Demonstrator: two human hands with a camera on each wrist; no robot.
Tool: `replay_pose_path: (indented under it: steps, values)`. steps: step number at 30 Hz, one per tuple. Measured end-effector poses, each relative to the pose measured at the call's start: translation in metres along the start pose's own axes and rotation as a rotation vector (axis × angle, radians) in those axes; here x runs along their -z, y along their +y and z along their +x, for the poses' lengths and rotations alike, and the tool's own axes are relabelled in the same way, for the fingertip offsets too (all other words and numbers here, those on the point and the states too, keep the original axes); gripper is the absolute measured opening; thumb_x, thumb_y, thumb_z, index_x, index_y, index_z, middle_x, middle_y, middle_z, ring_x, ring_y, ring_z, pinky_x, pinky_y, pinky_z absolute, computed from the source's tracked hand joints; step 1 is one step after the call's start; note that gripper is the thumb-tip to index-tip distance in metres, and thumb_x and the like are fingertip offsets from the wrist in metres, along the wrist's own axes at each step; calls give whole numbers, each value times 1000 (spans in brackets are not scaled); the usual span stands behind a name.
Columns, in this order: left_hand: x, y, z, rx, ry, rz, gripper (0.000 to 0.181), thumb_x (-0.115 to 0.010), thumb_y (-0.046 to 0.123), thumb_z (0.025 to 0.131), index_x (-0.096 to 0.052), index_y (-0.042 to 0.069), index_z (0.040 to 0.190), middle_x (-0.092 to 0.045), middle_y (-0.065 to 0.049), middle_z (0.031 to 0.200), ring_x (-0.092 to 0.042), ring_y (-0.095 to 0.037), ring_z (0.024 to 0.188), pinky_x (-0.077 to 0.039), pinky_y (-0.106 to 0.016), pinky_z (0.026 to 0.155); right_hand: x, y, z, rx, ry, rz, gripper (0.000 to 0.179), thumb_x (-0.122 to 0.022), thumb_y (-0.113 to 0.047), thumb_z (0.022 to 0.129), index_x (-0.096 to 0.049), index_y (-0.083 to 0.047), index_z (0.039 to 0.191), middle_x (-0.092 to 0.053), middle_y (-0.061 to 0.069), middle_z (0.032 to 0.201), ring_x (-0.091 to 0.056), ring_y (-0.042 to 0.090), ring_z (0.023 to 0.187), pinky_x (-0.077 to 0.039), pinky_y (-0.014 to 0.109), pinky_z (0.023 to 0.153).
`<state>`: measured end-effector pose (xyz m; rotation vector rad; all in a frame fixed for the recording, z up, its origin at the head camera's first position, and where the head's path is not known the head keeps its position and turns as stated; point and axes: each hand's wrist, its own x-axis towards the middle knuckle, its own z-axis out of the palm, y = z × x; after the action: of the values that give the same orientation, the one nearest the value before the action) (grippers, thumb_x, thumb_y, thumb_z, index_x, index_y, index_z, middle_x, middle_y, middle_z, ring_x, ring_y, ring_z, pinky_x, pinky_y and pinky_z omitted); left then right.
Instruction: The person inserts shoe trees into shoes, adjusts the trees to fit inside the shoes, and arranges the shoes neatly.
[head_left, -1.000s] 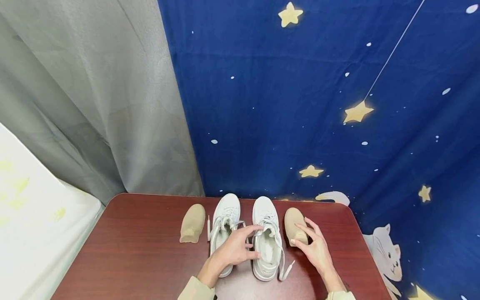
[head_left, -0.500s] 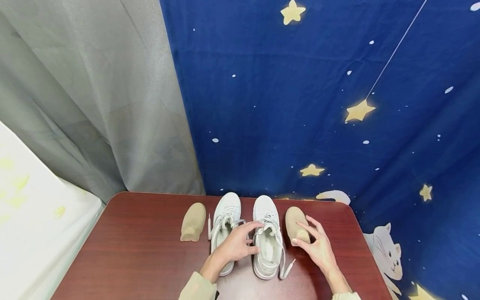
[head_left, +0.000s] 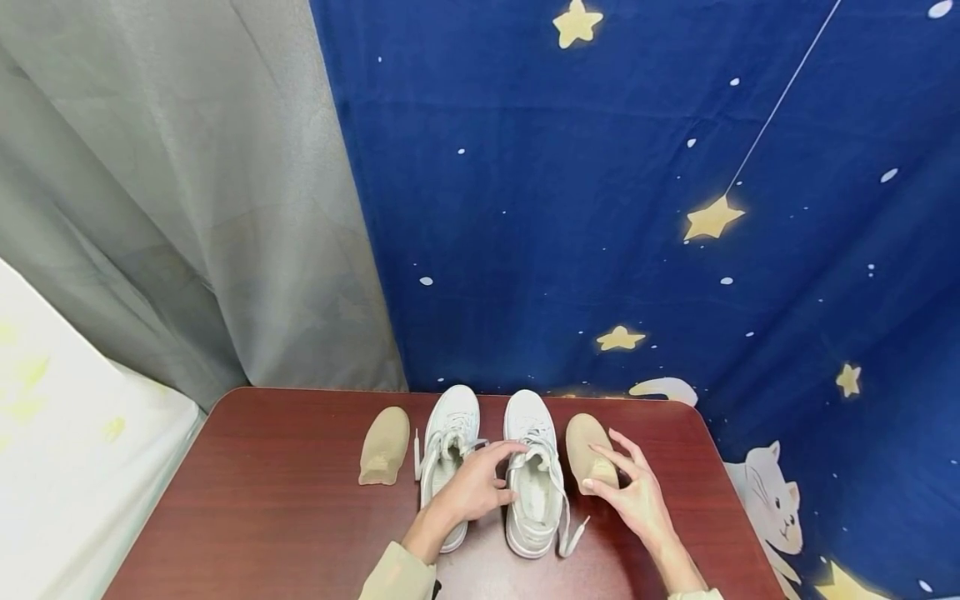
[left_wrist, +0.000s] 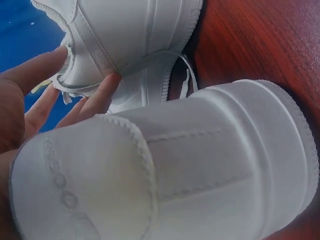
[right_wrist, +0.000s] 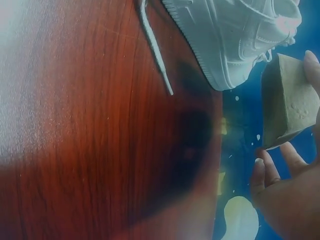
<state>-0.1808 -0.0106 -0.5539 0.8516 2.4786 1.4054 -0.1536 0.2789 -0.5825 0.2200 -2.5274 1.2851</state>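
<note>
Two white lace-up sneakers, the left sneaker [head_left: 455, 412] and the right sneaker [head_left: 528, 417], stand side by side with toes pointing away. My left hand [head_left: 472, 490] reaches across the left one, its spread, relaxed fingers at the right one's opening. In the left wrist view, fingertips [left_wrist: 111, 82] lie at that sneaker's collar and side. My right hand [head_left: 637, 498] holds a tan molded shoe insert [head_left: 585, 442] between thumb and fingers, right of the sneakers. The insert's flat end [right_wrist: 300, 95] shows in the right wrist view.
A second tan shoe insert [head_left: 386, 442] lies left of the sneakers on the reddish-brown table [head_left: 285, 492]. Loose laces trail beside both sneakers, one lace end [head_left: 573, 542] on the right. A blue star-patterned curtain [head_left: 525, 208] and a grey curtain [head_left: 300, 250] hang behind.
Very little: the left thumb has drawn in slightly toward the other fingers. The right hand keeps its hold on the insert, and the sneakers stay in place.
</note>
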Motion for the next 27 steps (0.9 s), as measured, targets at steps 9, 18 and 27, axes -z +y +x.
replay_pose_path:
  steps: [9,18,27]
  values:
    - [-5,1,4,-15,151,163,53,-67,0,73,-55,21,121,-56,1,119,-55,-15,101,-44,-30,86,1,-10,-4,-1,-13,35,55,-82,-31,64,-64,-24,116,-38,-5,138,-39,25,123,-24,11,94]
    - [-7,2,5,-24,218,147,45,-66,-1,76,-59,20,115,-59,1,112,-57,-18,99,-44,-32,84,4,-15,-10,4,-14,53,55,-83,-26,64,-64,-21,115,-39,-5,137,-38,28,123,-26,11,93]
    - [-8,2,7,7,221,138,45,-67,0,75,-60,22,113,-59,3,111,-58,-14,98,-44,-31,85,11,-39,-14,21,-24,58,53,-81,-21,66,-64,-15,115,-41,0,135,-41,27,120,-27,10,92]
